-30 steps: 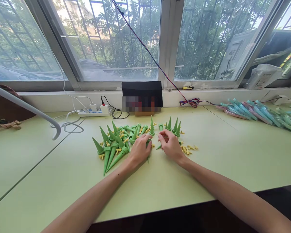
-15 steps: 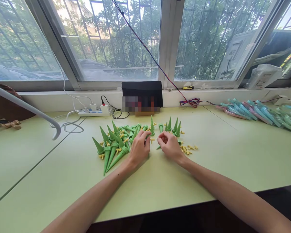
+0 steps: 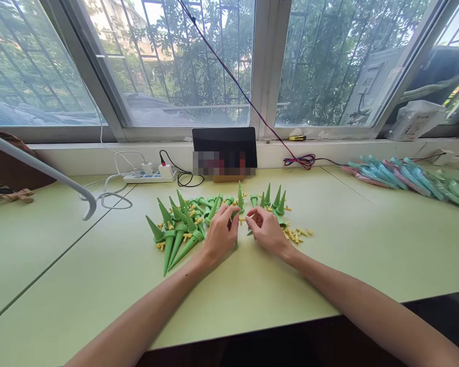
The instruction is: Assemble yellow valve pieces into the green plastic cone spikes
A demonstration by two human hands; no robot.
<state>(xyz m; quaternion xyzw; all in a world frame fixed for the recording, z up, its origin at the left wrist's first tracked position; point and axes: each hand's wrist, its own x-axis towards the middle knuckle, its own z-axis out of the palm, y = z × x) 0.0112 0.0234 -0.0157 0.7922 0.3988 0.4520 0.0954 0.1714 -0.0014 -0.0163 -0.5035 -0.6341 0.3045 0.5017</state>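
My left hand (image 3: 222, 232) is closed around a green plastic plant-watering spike (image 3: 236, 245), mostly hidden by the fingers, its tip showing below them. A small yellow valve (image 3: 242, 220) juts from it toward the right. The fingertips of my right hand (image 3: 266, 229) are pinched at that valve's outer end. Left of my left hand lies a pile of green spikes (image 3: 179, 242), several with yellow valves in them. More spikes (image 3: 277, 198) stand point up behind my right hand. Loose yellow valves (image 3: 296, 234) lie just to the right of it.
A dark tablet (image 3: 224, 140) leans at the back by the window. A power strip (image 3: 149, 176) with white cables sits at back left, near a white curved bar (image 3: 53, 168). Bagged coloured items (image 3: 405, 176) lie at back right. A yellow cutter (image 3: 297, 138) rests on the sill.
My right hand has moved slightly left, closing the small gap to the yellow valve. My left hand has shifted a little to the right with the spike.
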